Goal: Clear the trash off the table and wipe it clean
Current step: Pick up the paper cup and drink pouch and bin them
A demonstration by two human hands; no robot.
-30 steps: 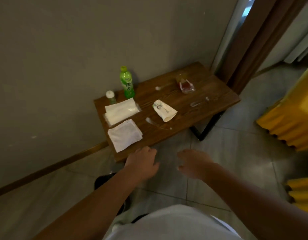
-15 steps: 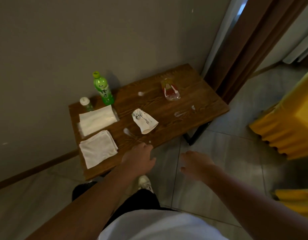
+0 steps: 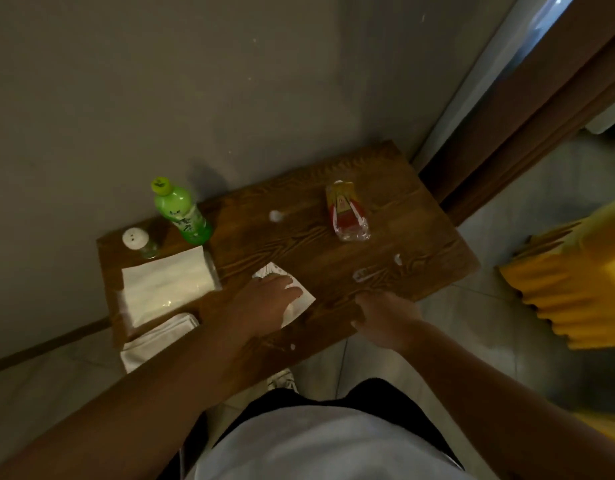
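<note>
One table [image 3: 416,216] is seen, on which two bottles, one green [image 3: 181,213] and one small and white-capped [image 3: 139,242], are counted. One tissue pack [image 3: 167,285], one folded cloth [image 3: 157,339], one flattened paper cup [image 3: 300,301] and one clear wrapper [image 3: 347,213] are also counted.

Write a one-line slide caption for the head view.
Left hand reaches the white paper wrapper on the wooden table; right hand hovers empty.

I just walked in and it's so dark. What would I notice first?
The bright green bottle standing at the table's back left by the wall. Then the left hand lying on a white paper wrapper near the front edge, and a red-and-yellow packet further back.
</note>
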